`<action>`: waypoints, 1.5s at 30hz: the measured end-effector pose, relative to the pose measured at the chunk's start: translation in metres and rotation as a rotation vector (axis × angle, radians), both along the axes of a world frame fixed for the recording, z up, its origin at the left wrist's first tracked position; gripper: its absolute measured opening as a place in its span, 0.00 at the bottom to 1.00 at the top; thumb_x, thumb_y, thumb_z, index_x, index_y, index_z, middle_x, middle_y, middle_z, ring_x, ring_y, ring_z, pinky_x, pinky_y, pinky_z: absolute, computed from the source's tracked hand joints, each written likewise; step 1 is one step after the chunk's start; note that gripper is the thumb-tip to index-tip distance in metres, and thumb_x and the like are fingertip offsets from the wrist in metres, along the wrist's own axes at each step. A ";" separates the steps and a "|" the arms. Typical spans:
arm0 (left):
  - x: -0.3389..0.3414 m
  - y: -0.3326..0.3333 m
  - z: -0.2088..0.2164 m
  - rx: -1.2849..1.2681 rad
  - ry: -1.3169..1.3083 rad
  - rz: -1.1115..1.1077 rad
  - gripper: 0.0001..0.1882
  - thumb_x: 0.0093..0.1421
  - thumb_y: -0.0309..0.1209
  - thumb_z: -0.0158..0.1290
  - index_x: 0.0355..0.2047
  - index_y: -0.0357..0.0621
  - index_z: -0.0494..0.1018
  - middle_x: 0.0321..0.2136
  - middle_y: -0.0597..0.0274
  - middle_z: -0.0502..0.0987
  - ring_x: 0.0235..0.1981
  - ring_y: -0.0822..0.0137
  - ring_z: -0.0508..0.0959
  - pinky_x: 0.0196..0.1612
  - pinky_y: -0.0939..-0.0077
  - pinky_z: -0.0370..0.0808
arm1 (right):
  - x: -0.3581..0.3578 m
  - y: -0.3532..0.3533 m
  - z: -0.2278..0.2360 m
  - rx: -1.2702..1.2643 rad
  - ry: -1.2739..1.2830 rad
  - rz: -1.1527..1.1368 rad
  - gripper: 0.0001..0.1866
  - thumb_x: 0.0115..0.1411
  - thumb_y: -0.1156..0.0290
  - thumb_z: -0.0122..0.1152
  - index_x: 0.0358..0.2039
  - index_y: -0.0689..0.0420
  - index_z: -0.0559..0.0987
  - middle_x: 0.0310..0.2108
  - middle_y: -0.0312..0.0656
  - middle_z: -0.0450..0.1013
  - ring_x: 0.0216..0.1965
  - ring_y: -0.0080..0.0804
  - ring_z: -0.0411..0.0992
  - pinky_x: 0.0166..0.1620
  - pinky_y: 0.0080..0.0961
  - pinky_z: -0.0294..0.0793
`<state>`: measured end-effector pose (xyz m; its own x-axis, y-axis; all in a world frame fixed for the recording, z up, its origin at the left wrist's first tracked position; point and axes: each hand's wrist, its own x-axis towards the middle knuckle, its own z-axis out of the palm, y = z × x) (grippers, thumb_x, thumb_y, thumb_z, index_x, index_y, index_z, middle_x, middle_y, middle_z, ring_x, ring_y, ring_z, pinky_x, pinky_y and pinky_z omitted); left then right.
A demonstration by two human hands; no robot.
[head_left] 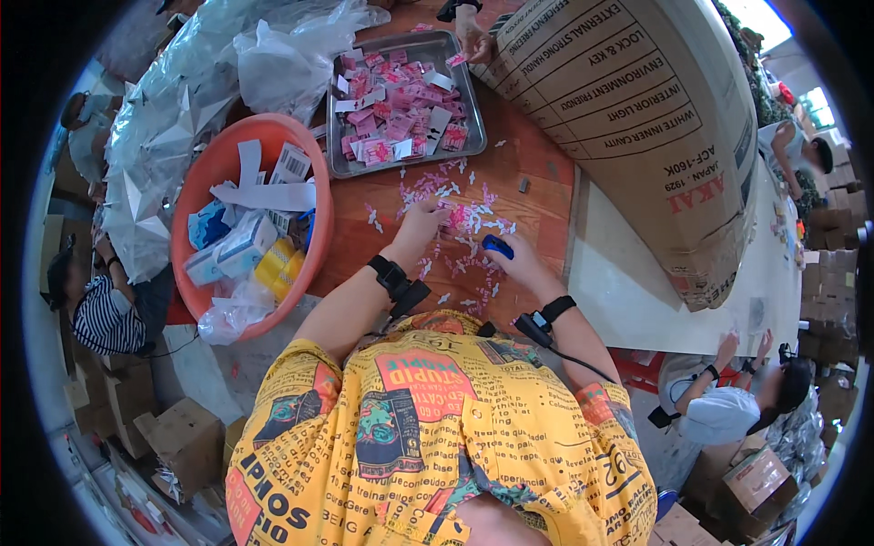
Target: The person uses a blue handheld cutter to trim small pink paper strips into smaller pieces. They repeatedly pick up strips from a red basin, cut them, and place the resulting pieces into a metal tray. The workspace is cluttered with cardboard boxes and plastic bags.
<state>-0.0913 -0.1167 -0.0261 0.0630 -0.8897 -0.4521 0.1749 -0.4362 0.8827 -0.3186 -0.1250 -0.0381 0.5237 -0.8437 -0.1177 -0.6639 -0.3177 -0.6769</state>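
My left hand (pixel 419 227) is closed, its fingertips pinching the edge of a pink printed card (pixel 464 217) low over the table. In my right hand (pixel 523 262) a small blue hand tool (pixel 497 245) is gripped, its tip end toward the card; its exact kind does not show. Small pink and white cut-out scraps (pixel 443 298) lie scattered around and below both hands. Beyond them stands a metal tray (pixel 477 136) heaped with pink printed cards (pixel 401 100) and white slips.
Left of the tray is an orange basin (pixel 185 241) with paper, boxes and yellow tape rolls. A big cardboard carton (pixel 637 136) leans in from the far right. Another person's hand (pixel 473 43) reaches over the tray's far right corner. A small grey block (pixel 523 185) lies on the reddish-brown table (pixel 537 155).
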 end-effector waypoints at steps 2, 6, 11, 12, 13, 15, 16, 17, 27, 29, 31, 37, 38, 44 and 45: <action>-0.001 -0.002 0.008 0.032 0.111 -0.018 0.06 0.57 0.28 0.49 0.31 0.38 0.72 0.22 0.63 0.75 0.20 0.73 0.74 0.22 0.78 0.71 | -0.001 0.000 -0.002 -0.138 -0.012 -0.041 0.19 0.51 0.58 0.61 0.35 0.61 0.77 0.31 0.48 0.71 0.33 0.43 0.70 0.36 0.33 0.68; -0.010 -0.008 0.015 -0.008 0.272 -0.094 0.07 0.57 0.28 0.49 0.34 0.38 0.73 0.25 0.61 0.76 0.22 0.71 0.75 0.25 0.77 0.74 | 0.013 -0.010 0.016 -0.330 -0.238 -0.181 0.14 0.51 0.62 0.61 0.30 0.61 0.77 0.27 0.44 0.73 0.30 0.38 0.72 0.33 0.31 0.69; -0.029 -0.026 0.008 0.045 0.171 -0.314 0.11 0.58 0.29 0.49 0.39 0.39 0.72 0.28 0.63 0.77 0.26 0.71 0.76 0.29 0.78 0.74 | 0.011 -0.020 0.006 0.391 -0.610 -0.386 0.10 0.55 0.66 0.57 0.26 0.60 0.77 0.19 0.34 0.69 0.22 0.21 0.67 0.26 0.21 0.66; -0.031 -0.038 0.020 -0.035 0.074 -0.298 0.12 0.58 0.30 0.49 0.40 0.39 0.72 0.28 0.63 0.77 0.26 0.71 0.76 0.28 0.78 0.73 | 0.007 -0.017 0.009 0.433 -0.673 -0.453 0.10 0.55 0.67 0.56 0.25 0.61 0.76 0.18 0.32 0.68 0.20 0.19 0.66 0.24 0.19 0.65; -0.033 -0.048 0.027 -0.101 -0.020 -0.279 0.12 0.58 0.31 0.49 0.41 0.39 0.71 0.29 0.63 0.76 0.25 0.71 0.76 0.27 0.79 0.73 | -0.004 -0.015 0.008 0.449 -0.687 -0.560 0.10 0.55 0.67 0.56 0.24 0.60 0.76 0.19 0.33 0.69 0.21 0.19 0.66 0.25 0.19 0.65; -0.022 -0.086 0.042 -0.153 -0.184 -0.345 0.17 0.57 0.37 0.50 0.42 0.39 0.70 0.33 0.62 0.75 0.28 0.69 0.75 0.27 0.77 0.71 | -0.044 -0.014 0.003 0.486 -0.707 -0.787 0.11 0.56 0.66 0.56 0.22 0.60 0.76 0.20 0.35 0.70 0.23 0.20 0.67 0.27 0.19 0.66; -0.002 -0.115 0.027 -0.277 -0.338 -0.348 0.16 0.57 0.37 0.50 0.40 0.39 0.70 0.33 0.60 0.74 0.28 0.67 0.75 0.29 0.75 0.72 | -0.065 -0.013 -0.006 0.451 -0.846 -0.868 0.10 0.55 0.66 0.56 0.25 0.61 0.75 0.22 0.36 0.70 0.25 0.22 0.68 0.29 0.19 0.67; 0.004 -0.138 0.025 -0.271 -0.315 -0.239 0.15 0.57 0.37 0.49 0.38 0.39 0.70 0.33 0.59 0.74 0.28 0.66 0.75 0.29 0.74 0.72 | -0.091 -0.013 -0.018 0.410 -0.982 -0.959 0.10 0.55 0.67 0.56 0.28 0.61 0.74 0.23 0.38 0.70 0.26 0.23 0.69 0.30 0.19 0.67; 0.012 -0.285 0.019 0.067 0.503 0.498 0.08 0.58 0.32 0.49 0.30 0.39 0.67 0.21 0.60 0.69 0.24 0.62 0.72 0.30 0.68 0.74 | -0.122 0.036 -0.010 -0.040 -0.120 -0.646 0.23 0.49 0.64 0.61 0.44 0.61 0.69 0.34 0.40 0.70 0.35 0.35 0.70 0.36 0.30 0.69; 0.040 -0.300 -0.009 -0.017 0.551 0.548 0.06 0.58 0.30 0.49 0.28 0.39 0.68 0.21 0.61 0.69 0.24 0.63 0.72 0.30 0.68 0.75 | -0.057 0.038 0.020 -0.234 0.149 -0.276 0.25 0.46 0.63 0.63 0.45 0.58 0.70 0.37 0.43 0.69 0.38 0.39 0.69 0.40 0.36 0.66; 0.047 -0.306 -0.016 -0.069 0.570 0.556 0.05 0.57 0.27 0.49 0.27 0.39 0.68 0.20 0.62 0.69 0.23 0.64 0.72 0.31 0.68 0.75 | -0.022 0.035 0.037 -0.277 0.294 -0.078 0.31 0.43 0.56 0.66 0.46 0.57 0.69 0.39 0.45 0.68 0.40 0.42 0.67 0.43 0.42 0.63; 0.040 -0.264 0.020 -0.169 0.502 0.502 0.04 0.55 0.21 0.48 0.23 0.36 0.68 0.19 0.62 0.69 0.21 0.69 0.71 0.24 0.77 0.71 | -0.006 0.032 0.015 -0.218 0.428 0.054 0.33 0.43 0.56 0.65 0.48 0.56 0.67 0.43 0.46 0.68 0.43 0.41 0.67 0.45 0.41 0.63; 0.041 -0.253 0.027 -0.203 0.482 0.497 0.04 0.54 0.22 0.49 0.23 0.36 0.69 0.18 0.62 0.70 0.19 0.69 0.71 0.23 0.77 0.71 | -0.006 0.029 0.017 -0.215 0.363 0.037 0.31 0.44 0.57 0.65 0.48 0.56 0.68 0.42 0.47 0.68 0.42 0.42 0.67 0.44 0.40 0.64; 0.028 -0.157 0.048 -0.307 0.508 0.365 0.04 0.54 0.23 0.51 0.23 0.36 0.70 0.18 0.60 0.72 0.18 0.70 0.72 0.22 0.79 0.71 | 0.028 -0.036 0.036 -0.142 -0.155 -0.297 0.15 0.55 0.65 0.58 0.37 0.64 0.75 0.32 0.47 0.74 0.30 0.40 0.71 0.35 0.28 0.70; 0.020 -0.138 0.052 -0.257 0.501 0.350 0.04 0.55 0.24 0.50 0.24 0.37 0.70 0.20 0.62 0.72 0.19 0.71 0.72 0.24 0.79 0.70 | 0.041 -0.050 0.046 -0.029 -0.396 -0.371 0.14 0.56 0.66 0.56 0.37 0.65 0.75 0.30 0.44 0.74 0.29 0.34 0.71 0.34 0.25 0.70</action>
<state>-0.0716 -0.2551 0.0262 0.2056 -0.9382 -0.2783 0.6845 -0.0654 0.7261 -0.2774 -0.1749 0.0075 0.1898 -0.9803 0.0544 -0.4309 -0.1330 -0.8925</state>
